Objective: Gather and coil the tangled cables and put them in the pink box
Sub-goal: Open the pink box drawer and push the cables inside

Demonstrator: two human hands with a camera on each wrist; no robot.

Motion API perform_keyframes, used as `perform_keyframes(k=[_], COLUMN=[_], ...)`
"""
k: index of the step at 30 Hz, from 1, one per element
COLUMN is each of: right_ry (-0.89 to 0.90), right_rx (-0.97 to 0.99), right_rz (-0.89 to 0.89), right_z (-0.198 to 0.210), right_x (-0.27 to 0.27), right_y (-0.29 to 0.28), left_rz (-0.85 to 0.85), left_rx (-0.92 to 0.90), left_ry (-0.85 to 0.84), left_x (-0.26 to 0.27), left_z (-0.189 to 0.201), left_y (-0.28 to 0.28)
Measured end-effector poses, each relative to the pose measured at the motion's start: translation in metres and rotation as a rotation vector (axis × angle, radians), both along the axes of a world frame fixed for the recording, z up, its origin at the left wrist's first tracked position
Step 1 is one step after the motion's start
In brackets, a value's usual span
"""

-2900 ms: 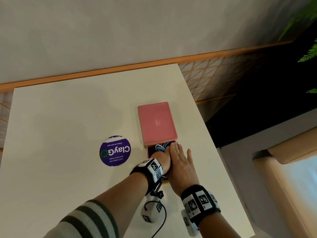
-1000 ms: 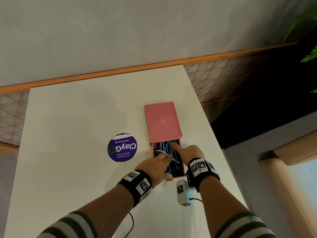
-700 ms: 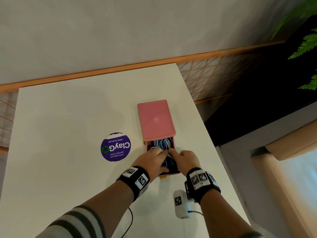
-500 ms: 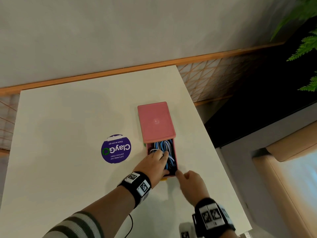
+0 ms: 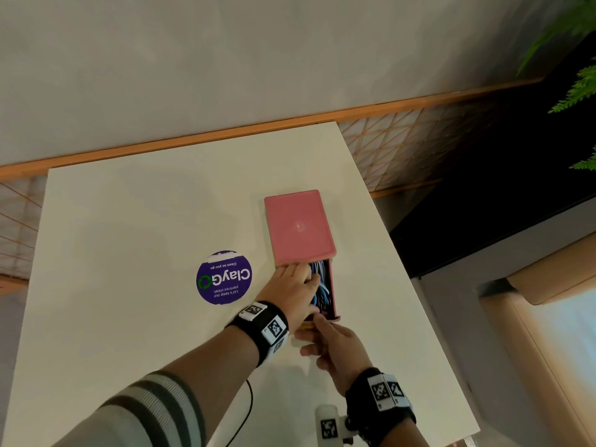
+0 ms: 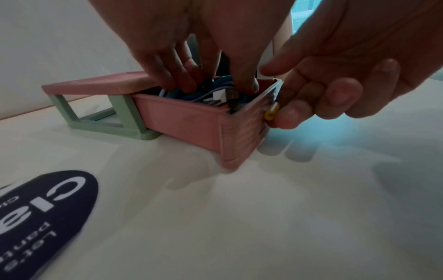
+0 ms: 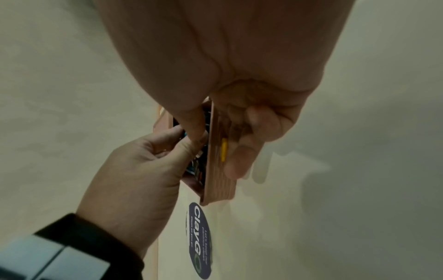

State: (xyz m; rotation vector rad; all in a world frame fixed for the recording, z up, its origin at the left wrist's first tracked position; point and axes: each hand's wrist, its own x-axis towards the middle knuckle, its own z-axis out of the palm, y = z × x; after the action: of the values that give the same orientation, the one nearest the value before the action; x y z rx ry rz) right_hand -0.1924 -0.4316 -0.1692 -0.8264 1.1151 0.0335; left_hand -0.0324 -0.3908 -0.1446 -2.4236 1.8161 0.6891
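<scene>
Since half a second ago the right hand [image 5: 335,345] has closed in on the near end of the pink box [image 5: 300,227], and the left hand [image 5: 292,291] has stayed down in the drawer. Right-hand fingers [image 6: 294,113] now curl against the drawer's ribbed front, beside the small yellow handle [image 6: 271,111], with the thumb hooked over the top edge; whether they truly clamp the handle I cannot tell. Left-hand fingertips [image 6: 184,75] are spread and pressing down into the cables [image 6: 215,91], which lie bundled inside the pulled-out drawer, blue and white loops with a plug end showing on top.

Those cables will likely behave as soft, springy and light: loops want to lift and poke over the rim, so pressing flat from above seems the right hold until the drawer slides under the pink top. That box looks like thin plastic on a green frame [image 6: 124,113], light enough to skate on the smooth white table [image 5: 129,221], so pushing at the front face near the handle, low and straight, seems wise.

Room is tight to the right, where the table edge runs near the box; left of it sits only the purple sticker [image 5: 224,278], with open surface far and left.
</scene>
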Motion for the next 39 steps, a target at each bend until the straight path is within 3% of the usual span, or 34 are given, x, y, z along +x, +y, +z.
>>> perform_keyframes(k=[2,8,13,22,28,39], right_ry=[0.034,0.069,0.106,0.057,0.050,0.044], right_rx=[-0.016,-0.046,-0.060,-0.264,-0.239,-0.143], right_rz=[-0.007,-0.024,-0.030,-0.074,-0.047,-0.043], right_z=[-0.002,-0.002,-0.007,-0.004,-0.008,-0.007], right_x=[0.004,0.006,-0.003,0.004,0.016,0.046], right_y=[0.001,0.004,0.010,-0.008,-0.029,-0.034], left_rz=[-0.009,0.005,0.012,0.197,0.109,-0.060], left_rx=[-0.037,-0.097,-0.028,-0.032,-0.111,-0.291], left_ry=[-0.067,-0.064,-0.047,0.035,-0.190,-0.101], left_x=[-0.001,-0.006,-0.030,-0.038,-0.029,0.009], left_z=[-0.003,-0.011,-0.015,-0.006,-0.009,-0.020], left_y=[0.004,0.014,0.021,0.000,-0.003,0.010])
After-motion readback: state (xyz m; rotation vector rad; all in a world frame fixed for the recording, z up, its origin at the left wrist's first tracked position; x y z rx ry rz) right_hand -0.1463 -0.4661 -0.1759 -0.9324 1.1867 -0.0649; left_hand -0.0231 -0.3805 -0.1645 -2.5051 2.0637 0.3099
